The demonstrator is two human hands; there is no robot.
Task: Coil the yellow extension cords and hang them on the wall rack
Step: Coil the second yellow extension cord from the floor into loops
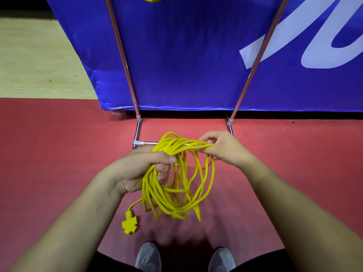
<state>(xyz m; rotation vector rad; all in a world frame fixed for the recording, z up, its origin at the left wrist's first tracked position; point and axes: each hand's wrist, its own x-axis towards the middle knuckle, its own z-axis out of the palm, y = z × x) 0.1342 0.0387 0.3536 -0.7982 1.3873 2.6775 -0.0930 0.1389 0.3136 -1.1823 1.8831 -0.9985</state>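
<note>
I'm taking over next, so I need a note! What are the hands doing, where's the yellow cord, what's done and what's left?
Left hand: grips the bunched loops of the yellow cord.
Right hand: pinches the top strands of the same coil.
Socket end: loose on a short tail, low beside the left forearm.
Metal rack: straight ahead, against the blue banner.
Done: most of the cord is looped, though messily.
Left: even out the loops, gather the tail, hang the coil on the rack.

no legible txt, big white script [306, 26] on blue banner [176, 55], cropped, can't read
</note>
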